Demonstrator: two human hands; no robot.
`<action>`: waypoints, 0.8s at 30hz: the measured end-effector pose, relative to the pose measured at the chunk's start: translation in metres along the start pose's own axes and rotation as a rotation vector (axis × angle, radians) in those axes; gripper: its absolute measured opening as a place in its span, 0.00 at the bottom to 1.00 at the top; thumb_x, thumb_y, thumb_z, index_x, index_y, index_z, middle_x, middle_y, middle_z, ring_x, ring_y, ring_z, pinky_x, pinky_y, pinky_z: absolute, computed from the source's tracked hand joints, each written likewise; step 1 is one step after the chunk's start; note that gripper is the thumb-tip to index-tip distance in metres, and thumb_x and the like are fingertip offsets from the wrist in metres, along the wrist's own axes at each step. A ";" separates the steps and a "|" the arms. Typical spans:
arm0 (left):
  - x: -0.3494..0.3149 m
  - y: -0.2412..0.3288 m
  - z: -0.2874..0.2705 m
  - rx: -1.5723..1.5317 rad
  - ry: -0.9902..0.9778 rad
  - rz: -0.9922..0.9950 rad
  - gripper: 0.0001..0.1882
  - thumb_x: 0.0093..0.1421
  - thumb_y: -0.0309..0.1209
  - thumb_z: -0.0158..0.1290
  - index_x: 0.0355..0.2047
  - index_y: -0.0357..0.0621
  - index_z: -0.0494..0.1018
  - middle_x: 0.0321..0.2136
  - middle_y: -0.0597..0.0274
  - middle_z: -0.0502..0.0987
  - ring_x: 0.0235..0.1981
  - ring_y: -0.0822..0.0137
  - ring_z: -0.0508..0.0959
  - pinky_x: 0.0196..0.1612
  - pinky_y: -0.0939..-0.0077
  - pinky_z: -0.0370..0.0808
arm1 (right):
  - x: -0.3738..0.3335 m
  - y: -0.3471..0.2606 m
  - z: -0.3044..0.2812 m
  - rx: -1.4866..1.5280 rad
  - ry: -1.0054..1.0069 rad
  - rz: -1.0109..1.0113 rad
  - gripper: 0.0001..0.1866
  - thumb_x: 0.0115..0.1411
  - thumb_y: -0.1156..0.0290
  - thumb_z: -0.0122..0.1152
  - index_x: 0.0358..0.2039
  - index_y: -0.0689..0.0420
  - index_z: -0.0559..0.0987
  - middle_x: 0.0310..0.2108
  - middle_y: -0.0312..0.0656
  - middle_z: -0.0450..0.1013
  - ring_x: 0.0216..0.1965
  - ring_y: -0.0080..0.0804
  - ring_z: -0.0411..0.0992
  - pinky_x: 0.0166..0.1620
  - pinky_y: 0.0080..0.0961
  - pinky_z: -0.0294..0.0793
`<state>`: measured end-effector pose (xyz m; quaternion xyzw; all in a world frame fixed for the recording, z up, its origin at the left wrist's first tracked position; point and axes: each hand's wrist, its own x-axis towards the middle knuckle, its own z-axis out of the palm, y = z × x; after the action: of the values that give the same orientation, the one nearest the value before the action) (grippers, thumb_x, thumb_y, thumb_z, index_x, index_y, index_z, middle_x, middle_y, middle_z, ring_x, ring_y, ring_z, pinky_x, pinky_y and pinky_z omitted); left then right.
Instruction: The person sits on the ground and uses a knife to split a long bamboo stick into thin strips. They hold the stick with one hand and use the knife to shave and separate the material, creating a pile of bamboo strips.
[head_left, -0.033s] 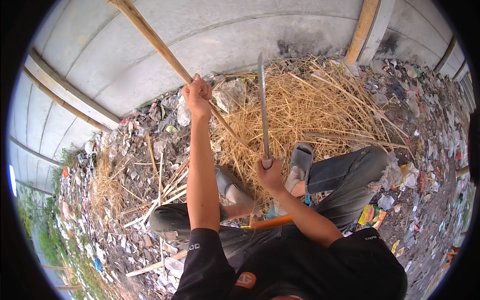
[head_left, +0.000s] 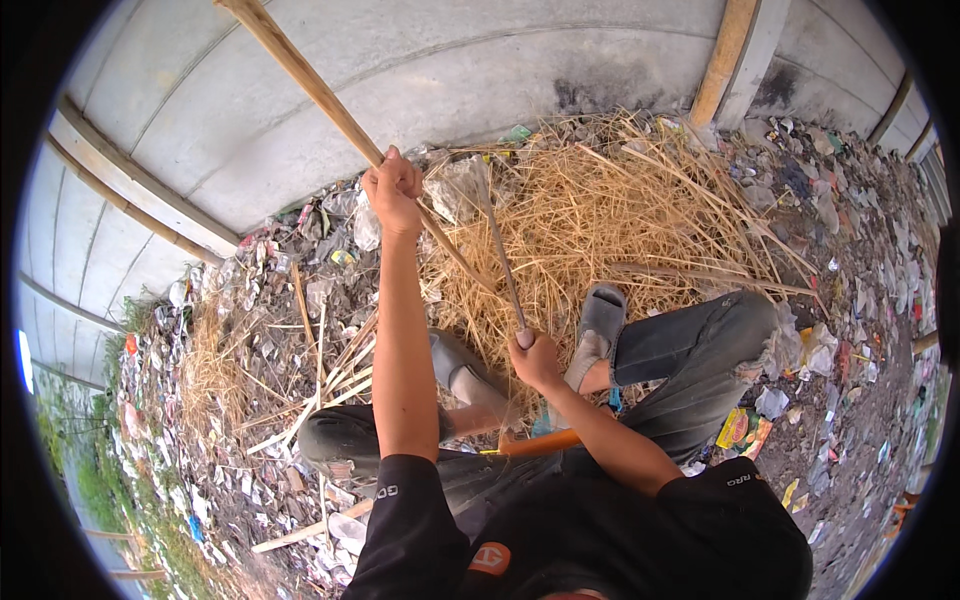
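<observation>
My left hand [head_left: 394,192] is wrapped round a long bamboo pole [head_left: 310,82]. It slants from the upper left down to the straw-coloured shavings [head_left: 620,215] in front of my feet. My right hand [head_left: 537,362] grips a machete [head_left: 503,255] by its handle; the long narrow blade points up and away, leaning left. Its tip lies to the right of my left hand, apart from it. Near the pole's lower end the blade passes close by, and whether they touch I cannot tell. Across my lap lies an orange rod-like thing [head_left: 540,443], partly behind my right forearm.
A grey panel wall [head_left: 480,70] with an upright wooden post [head_left: 725,65] stands ahead. Litter [head_left: 840,300] covers the ground on both sides. Split bamboo strips [head_left: 335,390] lie left of my feet, and a thin stick [head_left: 710,277] rests on the shavings. Plants [head_left: 90,460] grow far left.
The machete blade has swung left, from nearly upright to slanting toward the pole. My right hand has dropped slightly nearer to me. My left hand and the pole have hardly moved.
</observation>
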<state>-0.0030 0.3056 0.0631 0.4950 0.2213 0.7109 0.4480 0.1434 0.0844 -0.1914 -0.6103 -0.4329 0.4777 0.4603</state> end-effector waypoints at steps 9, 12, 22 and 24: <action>-0.029 0.028 -0.030 0.001 0.136 0.019 0.25 0.70 0.48 0.47 0.20 0.52 0.56 0.13 0.73 0.51 0.14 0.77 0.48 0.17 0.77 0.45 | 0.001 0.076 -0.019 -0.406 -0.193 0.431 0.17 0.58 0.63 0.62 0.43 0.63 0.80 0.35 0.63 0.79 0.34 0.55 0.81 0.36 0.46 0.78; -0.041 0.054 -0.033 -0.057 0.171 -0.005 0.28 0.70 0.59 0.39 0.21 0.51 0.57 0.13 0.72 0.53 0.14 0.77 0.50 0.16 0.78 0.45 | -0.003 0.079 -0.032 -0.455 -0.215 0.244 0.23 0.55 0.63 0.63 0.41 0.73 0.81 0.36 0.63 0.80 0.40 0.53 0.81 0.41 0.43 0.77; -0.031 0.132 0.009 0.328 0.578 0.265 0.28 0.71 0.58 0.47 0.22 0.51 0.63 0.14 0.74 0.57 0.15 0.79 0.58 0.18 0.82 0.54 | -0.005 0.062 -0.027 -0.546 -0.291 0.369 0.19 0.58 0.64 0.61 0.41 0.69 0.81 0.35 0.63 0.80 0.38 0.55 0.81 0.43 0.45 0.78; -0.031 0.115 0.005 0.362 0.561 0.307 0.27 0.72 0.55 0.49 0.23 0.51 0.63 0.13 0.74 0.57 0.15 0.79 0.58 0.19 0.83 0.55 | -0.001 0.070 -0.026 -0.521 -0.288 0.377 0.20 0.58 0.63 0.61 0.38 0.71 0.80 0.35 0.62 0.80 0.36 0.53 0.81 0.41 0.43 0.78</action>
<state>-0.0432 0.2212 0.1366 0.3796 0.3807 0.8272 0.1632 0.1749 0.0660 -0.2562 -0.7027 -0.4805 0.5090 0.1272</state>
